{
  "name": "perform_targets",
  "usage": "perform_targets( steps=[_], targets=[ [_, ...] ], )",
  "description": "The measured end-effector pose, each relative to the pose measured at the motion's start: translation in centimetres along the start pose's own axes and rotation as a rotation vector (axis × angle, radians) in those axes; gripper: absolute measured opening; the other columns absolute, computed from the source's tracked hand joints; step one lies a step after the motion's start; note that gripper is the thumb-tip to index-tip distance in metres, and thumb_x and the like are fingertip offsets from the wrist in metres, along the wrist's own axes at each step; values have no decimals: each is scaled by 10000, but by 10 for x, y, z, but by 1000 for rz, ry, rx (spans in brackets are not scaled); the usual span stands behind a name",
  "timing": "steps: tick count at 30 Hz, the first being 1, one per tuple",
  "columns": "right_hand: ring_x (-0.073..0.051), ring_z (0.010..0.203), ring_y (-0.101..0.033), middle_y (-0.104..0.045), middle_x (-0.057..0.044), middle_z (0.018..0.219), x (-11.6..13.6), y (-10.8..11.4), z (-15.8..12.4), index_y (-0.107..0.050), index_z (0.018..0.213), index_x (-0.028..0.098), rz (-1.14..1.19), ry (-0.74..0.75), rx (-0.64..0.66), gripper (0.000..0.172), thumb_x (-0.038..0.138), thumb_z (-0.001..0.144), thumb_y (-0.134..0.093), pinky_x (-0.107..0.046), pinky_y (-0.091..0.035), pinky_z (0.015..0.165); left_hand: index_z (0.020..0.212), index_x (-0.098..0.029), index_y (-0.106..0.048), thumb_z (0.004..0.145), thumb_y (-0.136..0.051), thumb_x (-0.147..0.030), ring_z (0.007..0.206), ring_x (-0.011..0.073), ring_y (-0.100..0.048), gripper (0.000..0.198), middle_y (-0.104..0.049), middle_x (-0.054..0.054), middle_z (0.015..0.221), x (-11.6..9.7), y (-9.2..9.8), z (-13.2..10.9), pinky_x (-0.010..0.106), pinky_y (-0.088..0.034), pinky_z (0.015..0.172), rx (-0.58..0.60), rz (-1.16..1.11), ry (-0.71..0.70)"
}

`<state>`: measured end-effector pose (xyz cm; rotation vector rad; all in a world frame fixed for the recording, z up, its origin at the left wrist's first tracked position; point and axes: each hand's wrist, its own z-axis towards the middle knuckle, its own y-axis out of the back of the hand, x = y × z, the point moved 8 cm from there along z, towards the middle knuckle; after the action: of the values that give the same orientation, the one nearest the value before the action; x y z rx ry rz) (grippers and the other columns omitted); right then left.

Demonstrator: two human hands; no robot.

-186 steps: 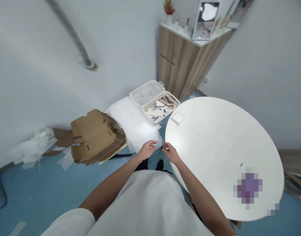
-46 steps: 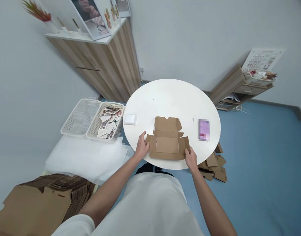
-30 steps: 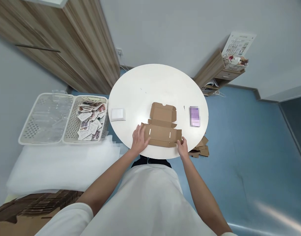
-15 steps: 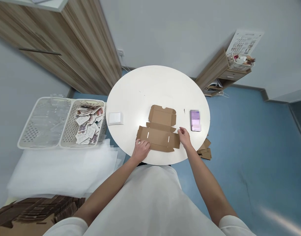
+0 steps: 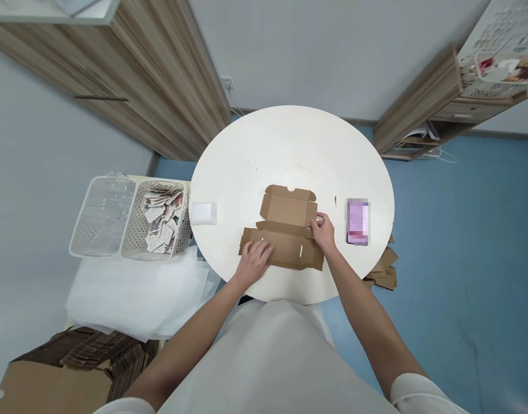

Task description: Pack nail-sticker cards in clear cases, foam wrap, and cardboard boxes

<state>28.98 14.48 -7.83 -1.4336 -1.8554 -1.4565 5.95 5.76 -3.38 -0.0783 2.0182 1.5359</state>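
A flat brown cardboard box blank (image 5: 286, 213) lies on the round white table (image 5: 289, 144), near its front edge. My left hand (image 5: 255, 260) rests flat on the blank's folded front panel, fingers spread. My right hand (image 5: 323, 230) pinches the small side flap at the blank's right edge, where the lid panel meets the base. The lid panel with its notch lies open toward the far side.
A small white pad (image 5: 203, 212) and a blurred purple object (image 5: 358, 222) lie on the table. Left of it stand two white baskets (image 5: 100, 217), one with cards (image 5: 162, 217), over white foam sheets (image 5: 134, 293). Flat cartons (image 5: 69, 368) are stacked at lower left. Cardboard scraps (image 5: 384, 270) lie on the blue floor.
The front panel has been folded over onto the base. My right hand has moved up from the front right corner to the side flap; my left hand has shifted onto the folded panel.
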Motion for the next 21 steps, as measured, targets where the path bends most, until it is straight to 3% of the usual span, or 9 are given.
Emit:
perform_targets(
  steps=[3,6,14,17,19,21],
  targets=[
    [-160,609,-550,-595,19,619,4,-1,-2,-517,1040,207,35,-3,67,387,367,691,-467,-280,-407,588,1291,-202,-335,632,-638,-223,1259,335,-225,726,-288,150,1371,-2,12,16,502,-87,1009,-23,46,62],
    [-155,565,-543,-591,29,573,7,-1,-4,-532,1015,200,54,-19,143,375,350,675,-482,-275,-405,560,1342,-186,-231,569,-693,-251,1285,358,-138,903,-185,159,1412,-6,16,29,523,-49,1006,4,90,80],
    [-178,573,-567,-612,18,575,7,-6,-3,-537,1011,207,-53,-1,294,370,349,673,-488,-300,-415,578,1368,-194,-129,516,-707,-267,1300,350,-55,1032,-170,124,1423,-11,7,39,530,18,1013,83,205,112],
    [-235,843,-576,-653,-64,892,18,-1,-14,-462,1152,206,-207,159,205,487,397,705,-475,-375,-404,743,1364,-182,-144,565,-665,-293,1303,334,-53,960,-202,119,1414,-11,3,36,530,5,1018,101,270,140],
    [-298,1136,-410,-485,-125,1234,33,4,-33,-332,1272,188,-398,364,94,662,448,689,-507,-459,-294,894,1361,-176,-152,588,-641,-330,1304,329,-47,928,-221,116,1408,-11,0,34,534,-18,1018,125,322,151],
    [-336,1270,-188,-255,-140,1394,42,-5,-60,-232,1327,173,-610,566,117,808,502,657,-540,-518,-166,955,1359,-176,-156,598,-627,-365,1304,328,-40,915,-225,113,1406,-10,-2,32,535,-41,1016,142,370,149]
  ],
)
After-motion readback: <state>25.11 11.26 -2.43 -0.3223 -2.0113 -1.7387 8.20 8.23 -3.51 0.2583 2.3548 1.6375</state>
